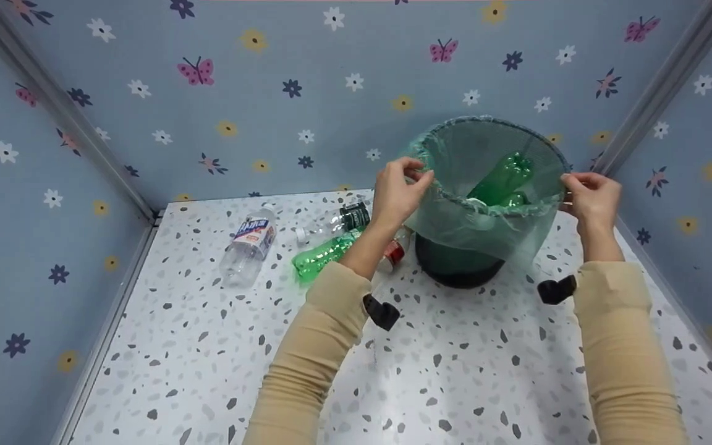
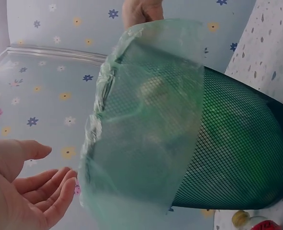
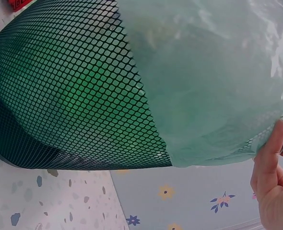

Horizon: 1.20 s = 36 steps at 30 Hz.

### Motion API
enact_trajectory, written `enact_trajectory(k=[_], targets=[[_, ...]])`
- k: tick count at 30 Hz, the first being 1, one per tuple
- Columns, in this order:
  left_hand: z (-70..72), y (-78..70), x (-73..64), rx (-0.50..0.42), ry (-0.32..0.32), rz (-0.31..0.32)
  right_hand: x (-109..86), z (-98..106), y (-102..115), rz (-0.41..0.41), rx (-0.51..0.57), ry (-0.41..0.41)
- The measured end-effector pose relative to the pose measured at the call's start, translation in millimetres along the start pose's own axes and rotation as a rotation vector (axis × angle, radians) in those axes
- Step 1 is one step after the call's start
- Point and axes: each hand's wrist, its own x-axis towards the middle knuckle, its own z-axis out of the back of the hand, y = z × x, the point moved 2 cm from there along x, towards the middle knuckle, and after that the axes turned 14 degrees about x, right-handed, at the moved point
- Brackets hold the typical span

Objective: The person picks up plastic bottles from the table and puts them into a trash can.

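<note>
A dark mesh trash can (image 1: 458,269) stands toward the back right, lined with a translucent green trash bag (image 1: 473,232) folded over its rim. Green plastic bottles (image 1: 504,176) lie inside. At the rim's left side is my left hand (image 1: 396,191); the left wrist view shows its thumb and fingers apart, with a gap between them and the bag's edge. My right hand (image 1: 594,198) pinches the bag at the right side of the rim. In the right wrist view its fingers (image 3: 268,165) press the bag there, part of the thumb being hidden.
Left of the can lie a green bottle (image 1: 322,256), a clear bottle with a dark label (image 1: 331,225) and a red-labelled bottle (image 1: 393,252). Farther left is a larger clear bottle (image 1: 250,244). Flowered walls (image 1: 294,123) border the speckled white surface (image 1: 207,346).
</note>
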Motion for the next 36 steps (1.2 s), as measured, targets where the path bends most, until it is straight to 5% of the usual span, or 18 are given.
enact_trajectory(k=[13,36], targets=[[-13.6,58.8,-18.5,0.157,-0.103,-0.038,0.6,1,1,0.001,-0.012,-0.002],[-64.7,149.3,-53.8,0.457,0.004,-0.031,0.1,-1,-1,0.043,0.013,0.004]])
